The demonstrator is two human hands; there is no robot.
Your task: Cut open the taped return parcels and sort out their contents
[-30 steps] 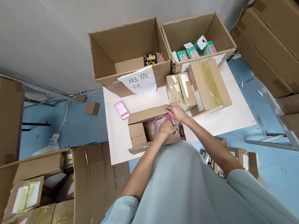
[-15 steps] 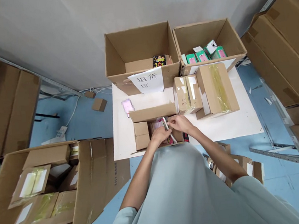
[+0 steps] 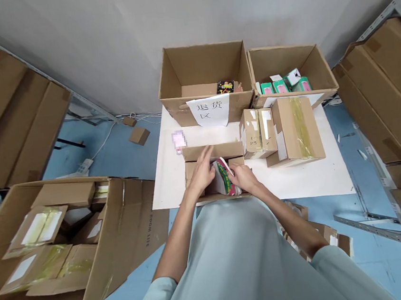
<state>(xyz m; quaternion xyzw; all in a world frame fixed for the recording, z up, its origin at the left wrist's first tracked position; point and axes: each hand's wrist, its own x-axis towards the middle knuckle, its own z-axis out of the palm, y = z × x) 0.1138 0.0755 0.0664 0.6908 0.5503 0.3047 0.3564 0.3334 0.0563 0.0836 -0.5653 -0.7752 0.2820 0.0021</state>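
A small cardboard carton stands with its flaps up at the front of the white table, close to my body. Inside it a colourful green and red booklet, or a thin stack of them, stands tilted. My right hand grips its right edge with closed fingers. My left hand is open over the left side of the carton, fingers stretched towards the far flap. It is beside the booklet; whether it touches the flap I cannot tell.
Two taped boxes stand right of the carton. Behind are two large open boxes, one with a paper sign, the other holding green packets. A big box of parcels stands at lower left. Shelves flank both sides.
My left hand has let go of the booklet and moved up and left, its fingers opening. The booklet has turned, showing more of its coloured face, with my right hand still on it. The view has shifted.
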